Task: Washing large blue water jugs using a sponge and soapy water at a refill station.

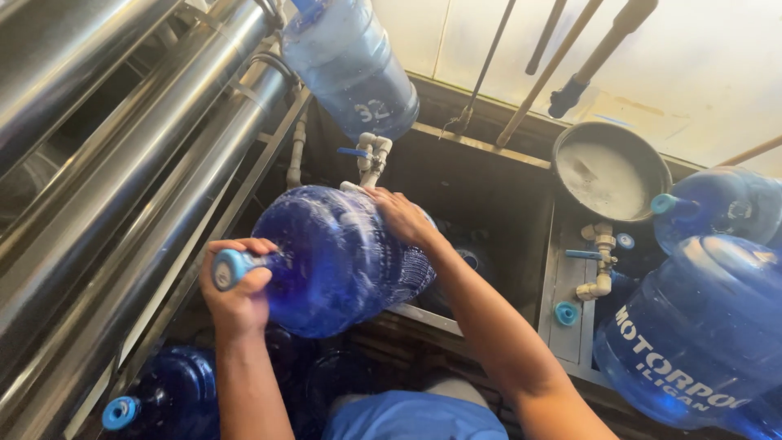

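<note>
Blue shirt (pixel 415 417) sits below the big blue jug (pixel 342 257) held sideways over the sink (pixel 481 183); left hand (pixel 236 289) wraps its neck, right hand (pixel 401 216) fingers spread on its bottom; looks bulky, wet, slippery

Two bare forearms, no sleeves, no watch, no rings or gloves on left hand (pixel 238 300) or right hand (pixel 401 216). At six o'clock, a plain blue fabric garment (pixel 414 417), soft and creased, with a grey strip at its upper edge.
</note>
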